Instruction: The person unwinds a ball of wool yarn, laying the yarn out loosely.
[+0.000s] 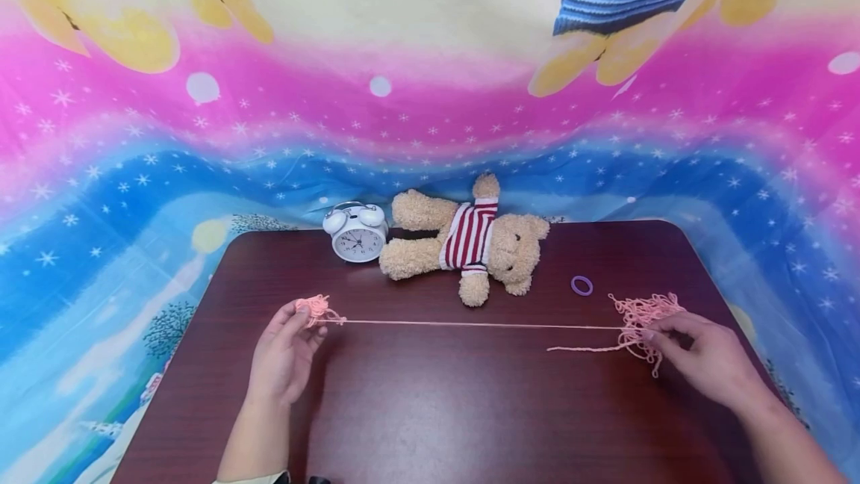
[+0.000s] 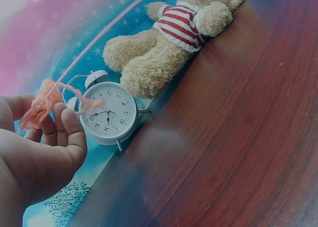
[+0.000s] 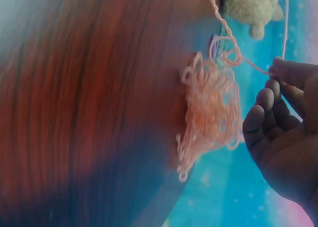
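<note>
A small bundle of peach-pink yarn (image 1: pixel 313 309) is held between the thumb and fingers of my left hand (image 1: pixel 285 357). From it one taut strand (image 1: pixel 470 324) runs straight across above the table to my right hand (image 1: pixel 712 357). Thumb and forefinger of the right hand pinch that strand, as the right wrist view shows. Just past those fingertips a loose, tangled heap of the same yarn (image 3: pixel 211 108) lies on the table, full of loops. A free yarn end (image 1: pixel 581 349) sticks out from the heap to the left.
The dark wooden table (image 1: pixel 416 409) carries a white twin-bell alarm clock (image 1: pixel 357 237) at the back left. Beside it a teddy bear (image 1: pixel 470 234) in a red-and-white striped shirt lies sideways. A purple ring (image 1: pixel 581 286) lies near the heap. A printed cloth (image 1: pixel 430 118) hangs behind.
</note>
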